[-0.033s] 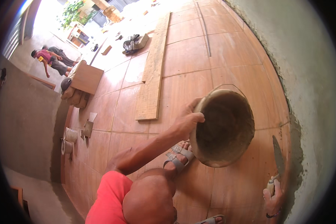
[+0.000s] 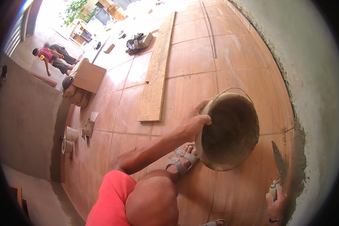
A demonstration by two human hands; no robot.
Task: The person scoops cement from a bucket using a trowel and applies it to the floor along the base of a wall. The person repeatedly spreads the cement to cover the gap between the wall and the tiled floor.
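Note:
My left hand (image 2: 200, 117) grips a mortar-crusted bucket (image 2: 199, 150) by its rim, thumb over the edge. The bucket is tipped, its dark mouth facing up toward me, and a thin wire handle (image 2: 240, 89) loops over its far side. At the lower right, my right hand (image 2: 277, 201) is closed around the wooden handle of a pointed trowel (image 2: 278, 162). Its grey blade points away from me, beside the damp mortar strip (image 2: 299, 150) at the wall's foot. Whether the blade touches the floor I cannot tell.
Wooden planks (image 2: 154, 90) lie on the tiled floor (image 2: 188, 56), with a thin rod (image 2: 209, 30) farther right. A plastered wall (image 2: 320, 94) bounds the right side. A sandalled foot (image 2: 182, 160) is below the bucket. Two people (image 2: 52, 58) and a wooden box (image 2: 88, 77) are far left.
The bucket has shifted slightly right and nearer. The trowel's tip has swung a little to the left, away from the wall. Both hands keep their holds.

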